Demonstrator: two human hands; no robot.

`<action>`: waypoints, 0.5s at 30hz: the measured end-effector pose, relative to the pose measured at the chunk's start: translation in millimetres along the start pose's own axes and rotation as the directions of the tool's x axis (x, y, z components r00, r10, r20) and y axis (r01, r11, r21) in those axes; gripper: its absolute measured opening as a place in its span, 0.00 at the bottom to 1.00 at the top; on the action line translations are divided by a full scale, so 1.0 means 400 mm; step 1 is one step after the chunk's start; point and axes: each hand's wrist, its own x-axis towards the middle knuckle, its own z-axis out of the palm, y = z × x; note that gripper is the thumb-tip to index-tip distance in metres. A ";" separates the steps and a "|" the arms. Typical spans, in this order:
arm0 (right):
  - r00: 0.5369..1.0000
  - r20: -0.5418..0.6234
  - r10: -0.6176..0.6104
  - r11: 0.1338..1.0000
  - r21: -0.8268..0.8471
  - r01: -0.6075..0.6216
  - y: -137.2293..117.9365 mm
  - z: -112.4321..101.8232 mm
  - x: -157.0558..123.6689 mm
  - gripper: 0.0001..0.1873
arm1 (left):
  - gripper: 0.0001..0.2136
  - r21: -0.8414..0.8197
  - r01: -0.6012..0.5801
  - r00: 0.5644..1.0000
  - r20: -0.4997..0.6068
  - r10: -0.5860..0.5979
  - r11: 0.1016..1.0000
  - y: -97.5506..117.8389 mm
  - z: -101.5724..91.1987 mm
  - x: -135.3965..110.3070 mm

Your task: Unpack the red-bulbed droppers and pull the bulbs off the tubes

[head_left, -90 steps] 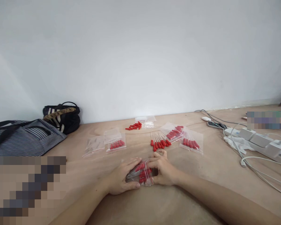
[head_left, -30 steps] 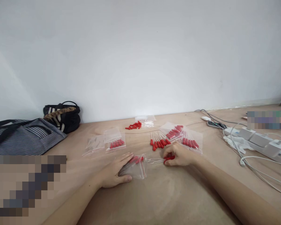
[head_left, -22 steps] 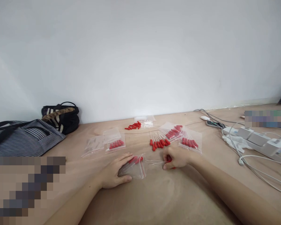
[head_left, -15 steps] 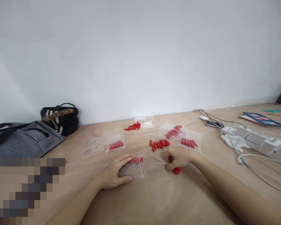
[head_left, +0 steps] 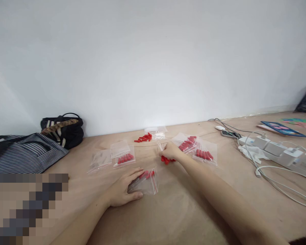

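Observation:
My left hand (head_left: 122,189) lies with fingers and thumb apart on a clear zip bag (head_left: 149,185) holding a few red-tipped pieces. My right hand (head_left: 170,151) has its fingers closed over the pile of white sticks with red tips (head_left: 165,160); pale stick ends show past the knuckles, and the hand covers much of the pile. To its right lie filled zip bags, one (head_left: 205,153) with several red-tipped sticks fanned out inside. Another filled bag (head_left: 124,159) lies beyond my left hand.
Small red pieces (head_left: 144,137) lie near the wall beside a clear bag (head_left: 159,132). Transparent bags (head_left: 99,160) are at left, near a striped bag (head_left: 33,153) and a black bag (head_left: 71,132). White chargers (head_left: 275,148) and cables (head_left: 277,168) occupy the right side.
My right hand has moved away from me and left, from in front of the pile onto it, with the red-tipped sticks it held. My left hand stays on the bag.

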 end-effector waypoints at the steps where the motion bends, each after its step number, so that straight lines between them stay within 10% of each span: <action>1: 1.000 -0.009 0.018 1.000 -0.023 -0.018 -0.011 0.006 0.018 0.14 | 0.34 0.003 0.010 1.000 0.014 -0.010 1.000 0.005 -0.003 0.000; 15: 0.968 -0.250 0.015 0.956 -0.281 -0.087 -0.041 0.046 0.076 0.10 | 0.35 0.004 0.030 0.999 0.040 -0.030 1.000 0.018 -0.008 0.000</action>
